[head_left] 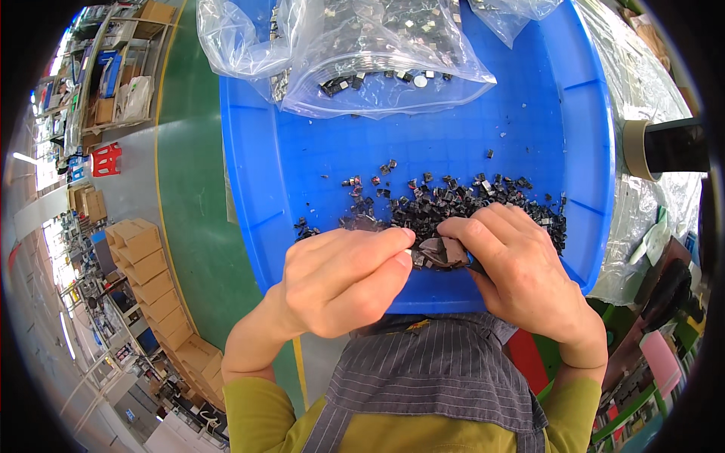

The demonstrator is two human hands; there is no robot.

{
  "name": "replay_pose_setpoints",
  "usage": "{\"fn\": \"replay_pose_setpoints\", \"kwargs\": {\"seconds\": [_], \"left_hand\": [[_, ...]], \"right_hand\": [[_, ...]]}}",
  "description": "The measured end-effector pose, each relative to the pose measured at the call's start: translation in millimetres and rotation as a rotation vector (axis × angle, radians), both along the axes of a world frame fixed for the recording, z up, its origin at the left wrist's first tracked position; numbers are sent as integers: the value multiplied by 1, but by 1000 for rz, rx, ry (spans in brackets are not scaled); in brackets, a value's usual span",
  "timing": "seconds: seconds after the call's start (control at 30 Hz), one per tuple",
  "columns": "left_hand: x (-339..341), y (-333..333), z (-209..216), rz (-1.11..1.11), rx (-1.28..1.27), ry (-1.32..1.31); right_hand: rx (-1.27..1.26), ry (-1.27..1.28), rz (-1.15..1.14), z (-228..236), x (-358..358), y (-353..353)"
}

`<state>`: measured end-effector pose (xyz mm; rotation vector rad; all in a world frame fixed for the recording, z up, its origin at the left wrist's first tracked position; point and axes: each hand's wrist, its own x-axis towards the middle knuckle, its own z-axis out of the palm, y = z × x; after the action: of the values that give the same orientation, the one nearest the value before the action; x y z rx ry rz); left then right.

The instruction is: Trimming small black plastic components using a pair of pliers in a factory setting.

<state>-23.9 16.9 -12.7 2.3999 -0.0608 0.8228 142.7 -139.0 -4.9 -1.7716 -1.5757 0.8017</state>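
My left hand (343,279) is closed in a pinch, with thumb and index fingertip together on a tiny pale-ended part (408,252). Close beside it, my right hand (517,264) is wrapped round a pliers-like tool with broad, dark brownish jaws (444,251); a bit of blue shows by the fingers, and most of the handle is hidden. The jaws point left towards the pinched part; whether they touch it I cannot tell. Just beyond both hands lies a heap of small black and silvery parts (430,208) in a large blue tray (253,204).
A clear plastic bag (393,102) of similar small parts lies across the tray's far end. Outside the tray's right wall are a cardboard tape core (640,149) and clear plastic sheeting (627,83). Several cardboard boxes (147,272) stand left on the floor, near a red stool (106,159).
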Motion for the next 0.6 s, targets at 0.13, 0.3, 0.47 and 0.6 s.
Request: {"fn": "replay_pose_setpoints", "kwargs": {"seconds": [0.13,0.3,0.47,0.6], "left_hand": [[-1,5,8,-69,79,67],[-2,7,6,-105,113,75],[2,8,2,-80,130,-5],[3,10,0,-93,136,-11]], "right_hand": [[4,-109,-5,1,1,1],[36,-164,-7,0,1,1],[68,-245,-7,-2,1,1],[25,-249,23,-2,2,1]]}}
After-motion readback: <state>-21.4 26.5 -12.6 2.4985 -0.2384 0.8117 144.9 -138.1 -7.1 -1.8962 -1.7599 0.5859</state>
